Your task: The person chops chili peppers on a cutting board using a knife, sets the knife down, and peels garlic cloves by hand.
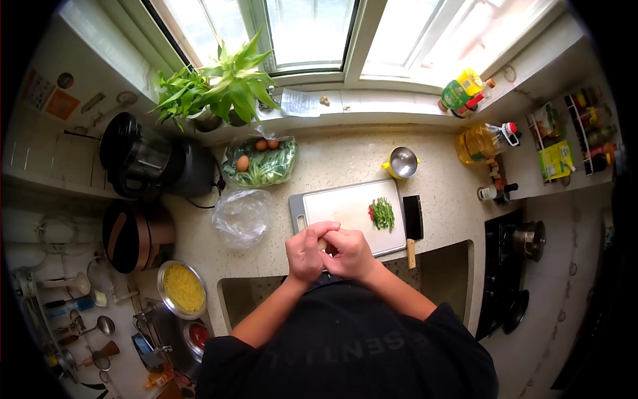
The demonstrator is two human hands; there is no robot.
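My left hand (305,257) and my right hand (351,254) meet over the near edge of the cutting board (332,206), fingers curled and thumbs close together. Between them a small pale piece (322,245) shows, mostly covered by the fingers; its kind cannot be made out. On the white board lies a pile of chopped green pieces (383,214), with a few red bits (371,213) at its left side. A cleaver (413,218) with a dark blade and wooden handle lies along the board's right edge.
Left of the board are a crumpled clear plastic bag (242,218) and a bag of greens (266,163) with eggs. A yellow-handled metal cup (403,163) stands behind it. A bowl of yellow shreds (183,289) sits left, an oil bottle (477,145) right, beside the stove (498,272).
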